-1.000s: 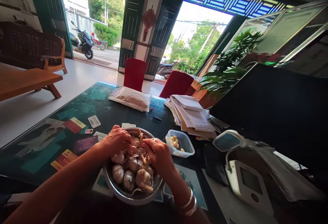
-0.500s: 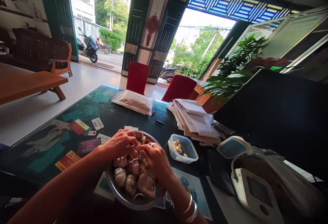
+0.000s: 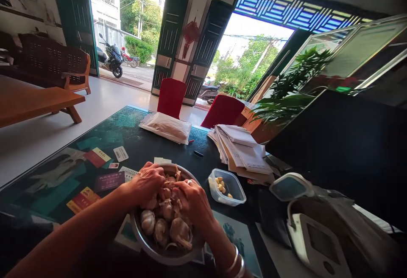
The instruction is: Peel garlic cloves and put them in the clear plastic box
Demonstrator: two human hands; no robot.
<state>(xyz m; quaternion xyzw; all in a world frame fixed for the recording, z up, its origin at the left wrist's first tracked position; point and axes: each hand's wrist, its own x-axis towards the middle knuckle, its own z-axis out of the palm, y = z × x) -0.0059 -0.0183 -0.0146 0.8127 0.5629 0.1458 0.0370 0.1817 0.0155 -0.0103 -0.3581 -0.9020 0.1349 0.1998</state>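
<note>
A metal bowl [image 3: 144, 244] full of garlic bulbs [image 3: 168, 211] stands on the table in front of me. Over its far half, my left hand [image 3: 149, 185] has its fingers curled inward around garlic. From the other side my right hand [image 3: 193, 201], with a ring and bracelets, pinches at garlic [image 3: 166, 193] that lies between the two hands. The fingertips are partly hidden, so how much each holds cannot be made out. Right of the bowl, a clear plastic container [image 3: 240, 197] holds several peeled garlic cloves [image 3: 220, 181].
Papers and envelopes [image 3: 244, 153] are stacked behind the container. A plastic-wrapped package [image 3: 167, 127] lies at the table's far edge. Cards [image 3: 110, 181] show at the left. A white device with a screen [image 3: 321, 240] and a dark monitor [image 3: 343, 138] stand at the right.
My hands have drawn slightly apart, and more garlic shows between them. My left hand has shifted a little left. The container and its cloves stay put.
</note>
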